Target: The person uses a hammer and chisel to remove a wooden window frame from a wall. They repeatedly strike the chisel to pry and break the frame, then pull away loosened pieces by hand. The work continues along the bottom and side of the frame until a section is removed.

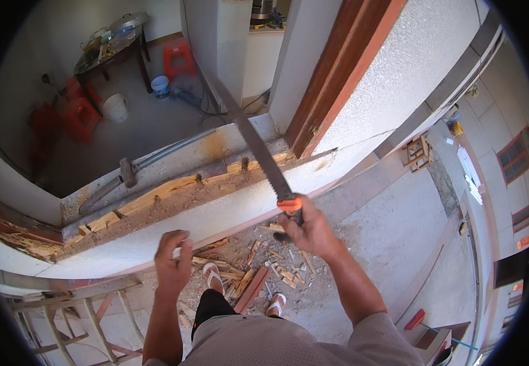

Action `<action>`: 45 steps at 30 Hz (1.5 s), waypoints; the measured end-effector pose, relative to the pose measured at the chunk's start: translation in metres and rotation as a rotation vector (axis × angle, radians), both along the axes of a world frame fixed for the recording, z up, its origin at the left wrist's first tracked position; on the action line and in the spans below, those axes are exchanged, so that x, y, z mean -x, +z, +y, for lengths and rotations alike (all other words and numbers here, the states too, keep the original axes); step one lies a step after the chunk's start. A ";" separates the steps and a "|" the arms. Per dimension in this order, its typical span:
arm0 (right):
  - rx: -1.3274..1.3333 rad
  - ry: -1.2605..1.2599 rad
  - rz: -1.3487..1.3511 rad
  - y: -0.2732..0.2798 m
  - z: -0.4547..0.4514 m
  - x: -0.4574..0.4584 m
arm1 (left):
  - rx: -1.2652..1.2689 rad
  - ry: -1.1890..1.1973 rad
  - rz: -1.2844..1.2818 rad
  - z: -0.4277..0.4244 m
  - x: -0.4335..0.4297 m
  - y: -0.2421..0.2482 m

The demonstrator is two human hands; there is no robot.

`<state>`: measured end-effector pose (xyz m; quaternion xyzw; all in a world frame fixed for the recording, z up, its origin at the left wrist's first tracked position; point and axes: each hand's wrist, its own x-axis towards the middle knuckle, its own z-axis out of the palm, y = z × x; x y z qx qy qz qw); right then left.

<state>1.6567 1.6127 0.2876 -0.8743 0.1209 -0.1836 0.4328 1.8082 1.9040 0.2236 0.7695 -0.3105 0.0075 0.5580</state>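
Note:
My right hand point(312, 231) grips the black and orange handle of a hand saw point(264, 153). Its long toothed blade slants up and away over the window sill point(264, 126), the far end blurred. My left hand point(173, 261) hovers before the wall with loosely bent fingers and seems to hold nothing. Along the opening's lower edge runs a strip of broken, splintered wood point(159, 192) amid crumbled dirt. A hammer point(128, 173) lies on the sill by a metal pipe point(177, 148). To the right stands a reddish-brown wooden window jamb point(333, 78), its foot by the broken strip.
Wood scraps point(287, 274) and a reddish-brown board point(252, 289) litter the ground around my sandalled feet. A wooden ladder-like frame point(91, 320) stands at lower left. Inside the room are a cluttered table point(113, 52), red plastic stools point(177, 59) and buckets point(115, 108). A wooden stool point(417, 154) stands outside.

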 end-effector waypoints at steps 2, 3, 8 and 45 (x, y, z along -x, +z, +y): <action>-0.177 -0.043 0.074 -0.037 0.027 0.028 | 0.058 -0.152 0.279 -0.035 0.040 -0.011; -0.203 -0.055 0.042 -0.053 0.037 0.036 | 0.055 -0.177 0.538 -0.048 0.055 -0.015; -0.290 -0.188 -0.104 -0.091 0.073 0.049 | -0.184 -0.235 0.522 -0.103 0.090 -0.027; -0.371 -0.116 0.076 -0.103 0.127 0.067 | -0.159 -0.328 -0.472 -0.153 0.043 0.012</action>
